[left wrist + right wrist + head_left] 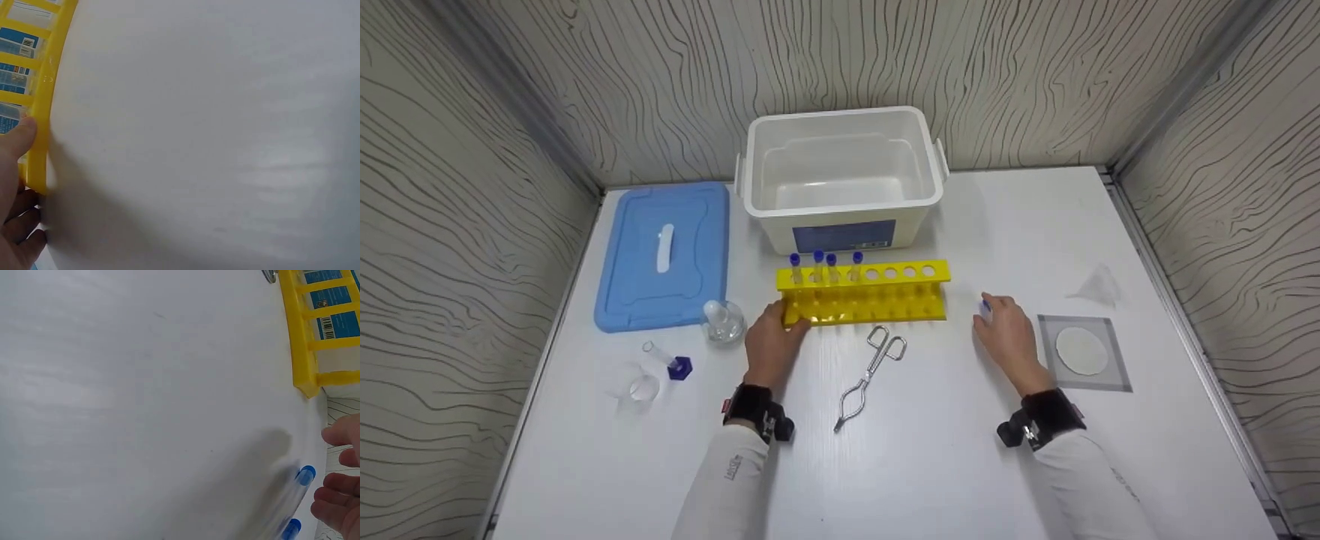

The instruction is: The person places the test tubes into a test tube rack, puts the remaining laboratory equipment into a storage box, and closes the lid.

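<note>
So the left hand [771,341] is holding the left end of the yellow test tube rack [864,294], thumb pressed on the frame and fingers curled round the corner, which the left wrist view shows pretty clearly. Four blue-capped tubes [825,267] stand in the rack's holes closest to that hand; the holes further along toward the right hand are open.

The right hand [1009,335] sits just past the rack's other end, fingers loosely spread and hovering right over two blue-capped tubes lying on the table [298,495]. From the right wrist view they look blurry and the fingers are right beside them, not clearly gripping yet.

Between the two hands, a bit nearer the person, lie the metal tongs [871,371]. Out beyond the left hand there's a small glass flask [723,322], another capped tube [669,362] and a blue lid [664,255]. Behind the rack stands the white bin [841,180]. Just outside the right hand is a grey mat with a white disc [1081,351].
</note>
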`<state>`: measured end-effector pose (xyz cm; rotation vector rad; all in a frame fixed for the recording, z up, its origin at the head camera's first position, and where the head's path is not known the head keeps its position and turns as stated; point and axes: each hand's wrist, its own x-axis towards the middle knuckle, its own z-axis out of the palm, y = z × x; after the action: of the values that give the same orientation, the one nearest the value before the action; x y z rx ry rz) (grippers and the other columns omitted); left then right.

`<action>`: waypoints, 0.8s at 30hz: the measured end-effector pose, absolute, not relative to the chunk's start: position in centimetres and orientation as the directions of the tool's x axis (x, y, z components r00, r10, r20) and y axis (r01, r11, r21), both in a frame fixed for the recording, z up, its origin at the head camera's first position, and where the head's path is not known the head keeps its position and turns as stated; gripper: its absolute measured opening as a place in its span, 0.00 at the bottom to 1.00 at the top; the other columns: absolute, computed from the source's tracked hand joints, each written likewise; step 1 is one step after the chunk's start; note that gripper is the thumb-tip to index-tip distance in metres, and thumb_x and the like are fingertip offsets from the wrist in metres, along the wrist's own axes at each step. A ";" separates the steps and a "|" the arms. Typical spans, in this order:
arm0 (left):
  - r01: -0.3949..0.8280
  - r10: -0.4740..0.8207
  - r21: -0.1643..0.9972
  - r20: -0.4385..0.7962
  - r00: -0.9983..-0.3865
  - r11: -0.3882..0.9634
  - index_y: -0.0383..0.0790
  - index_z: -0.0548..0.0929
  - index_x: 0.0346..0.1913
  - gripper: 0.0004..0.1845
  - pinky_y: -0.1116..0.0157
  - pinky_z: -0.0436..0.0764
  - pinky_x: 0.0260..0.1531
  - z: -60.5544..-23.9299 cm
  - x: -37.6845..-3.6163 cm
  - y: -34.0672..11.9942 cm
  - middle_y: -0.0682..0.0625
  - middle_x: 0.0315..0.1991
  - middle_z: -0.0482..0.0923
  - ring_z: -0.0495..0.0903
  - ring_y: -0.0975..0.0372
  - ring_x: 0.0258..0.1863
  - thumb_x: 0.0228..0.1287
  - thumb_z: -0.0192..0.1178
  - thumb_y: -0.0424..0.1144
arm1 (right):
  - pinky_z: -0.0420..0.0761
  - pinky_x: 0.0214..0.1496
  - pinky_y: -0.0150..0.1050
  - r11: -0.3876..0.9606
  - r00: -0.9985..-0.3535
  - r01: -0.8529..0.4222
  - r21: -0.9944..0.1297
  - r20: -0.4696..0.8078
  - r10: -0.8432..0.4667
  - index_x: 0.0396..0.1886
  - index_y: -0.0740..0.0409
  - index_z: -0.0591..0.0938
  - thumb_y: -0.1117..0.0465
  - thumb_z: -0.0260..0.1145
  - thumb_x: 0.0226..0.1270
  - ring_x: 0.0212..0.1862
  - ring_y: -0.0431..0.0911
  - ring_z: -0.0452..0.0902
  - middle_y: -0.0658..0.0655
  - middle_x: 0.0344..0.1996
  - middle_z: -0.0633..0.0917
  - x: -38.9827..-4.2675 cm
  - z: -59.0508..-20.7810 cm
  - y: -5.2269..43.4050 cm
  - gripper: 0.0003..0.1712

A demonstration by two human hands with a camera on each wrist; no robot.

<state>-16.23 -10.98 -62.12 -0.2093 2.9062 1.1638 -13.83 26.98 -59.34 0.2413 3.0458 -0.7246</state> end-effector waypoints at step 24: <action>-0.146 -0.133 0.700 -0.073 -0.988 0.699 0.45 0.75 0.67 0.32 0.56 0.82 0.55 -62.0 -16.1 -10.8 0.49 0.51 0.83 0.83 0.55 0.51 0.62 0.65 0.54 | 0.82 0.43 0.57 0.928 -0.984 0.177 -0.329 -0.047 0.171 0.57 0.76 0.77 0.65 0.61 0.66 0.42 0.67 0.81 0.76 0.42 0.82 -13.0 -59.6 26.9 0.22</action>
<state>-16.10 -10.80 -61.95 -0.2358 2.8800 1.1883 -13.01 26.89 -59.62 0.2768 3.0670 -0.5257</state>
